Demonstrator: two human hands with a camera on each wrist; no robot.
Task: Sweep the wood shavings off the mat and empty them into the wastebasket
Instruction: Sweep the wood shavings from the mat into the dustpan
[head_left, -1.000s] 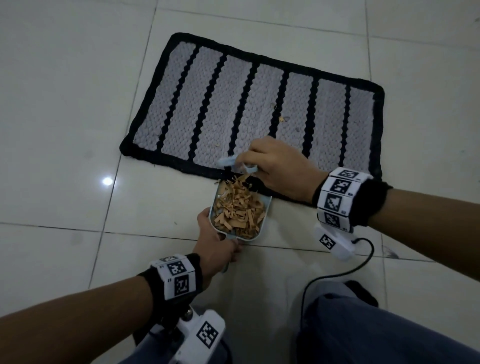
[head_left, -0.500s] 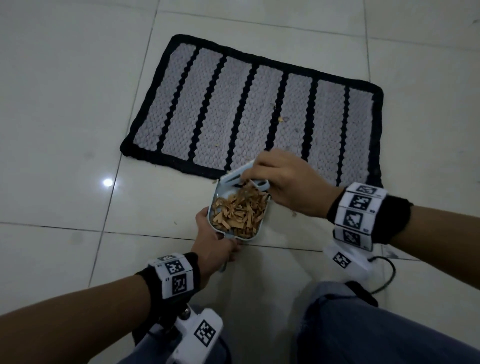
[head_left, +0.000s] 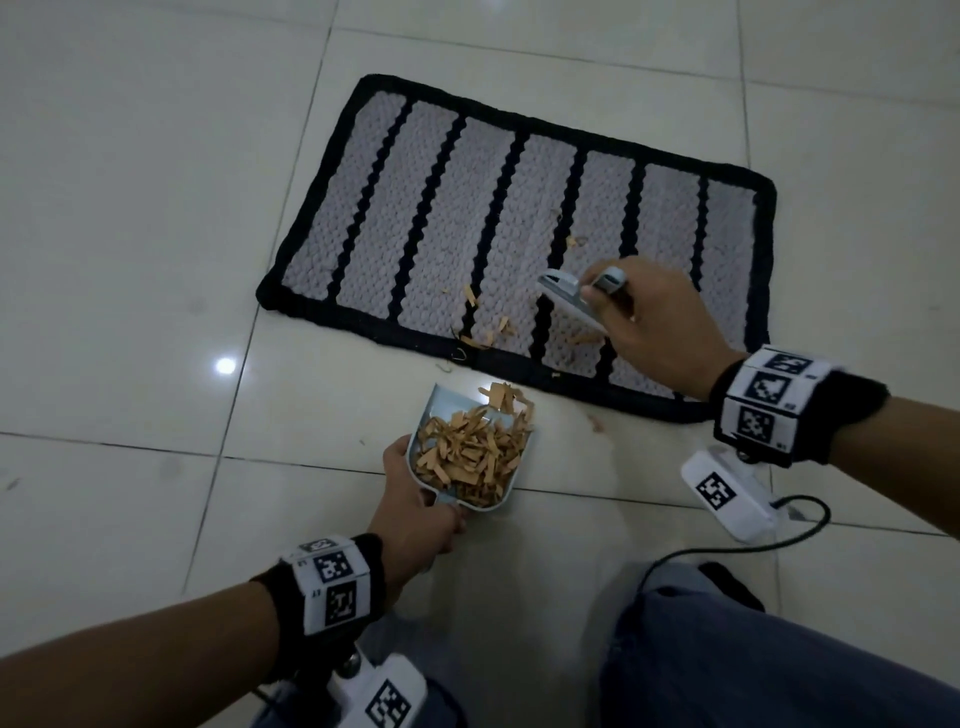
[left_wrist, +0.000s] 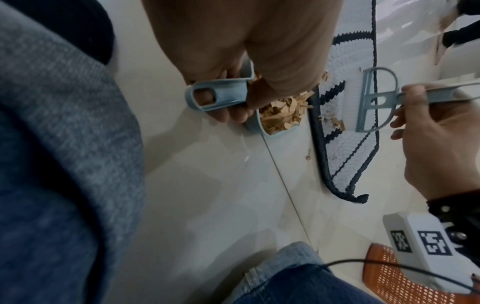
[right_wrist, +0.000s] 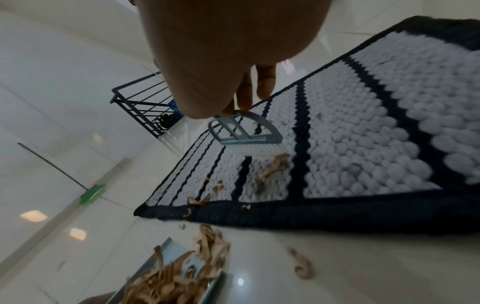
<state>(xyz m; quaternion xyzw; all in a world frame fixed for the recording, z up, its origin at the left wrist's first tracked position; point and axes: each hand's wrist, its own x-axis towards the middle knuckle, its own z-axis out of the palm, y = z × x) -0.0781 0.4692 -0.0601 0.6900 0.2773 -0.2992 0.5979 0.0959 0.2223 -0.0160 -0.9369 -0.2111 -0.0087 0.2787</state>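
Note:
A grey mat (head_left: 447, 208) with black stripes lies on the tiled floor. My left hand (head_left: 415, 514) grips the handle of a light blue dustpan (head_left: 441, 410), (left_wrist: 218, 98) that rests on the floor just in front of the mat's near edge and is heaped with wood shavings (head_left: 470, 452). My right hand (head_left: 660, 327) holds a small blue hand brush (head_left: 566, 293), (right_wrist: 246, 133) with its white bristles down on the mat's near right part. A few loose shavings (head_left: 488, 332), (right_wrist: 272, 168) lie on the mat by the brush and near the edge. One shaving (right_wrist: 301, 265) is on the floor.
An orange mesh wastebasket (left_wrist: 394, 275) stands behind my right wrist in the left wrist view. A black wire rack (right_wrist: 145, 105) stands on the floor beyond the mat's far end. My knees in blue jeans (head_left: 753, 649) are close below the hands. A cable (head_left: 727, 545) trails from the right wrist.
My right hand has lifted the brush from the dustpan's mouth and moved it up and right onto the mat. The dustpan has slid back from the mat's edge.

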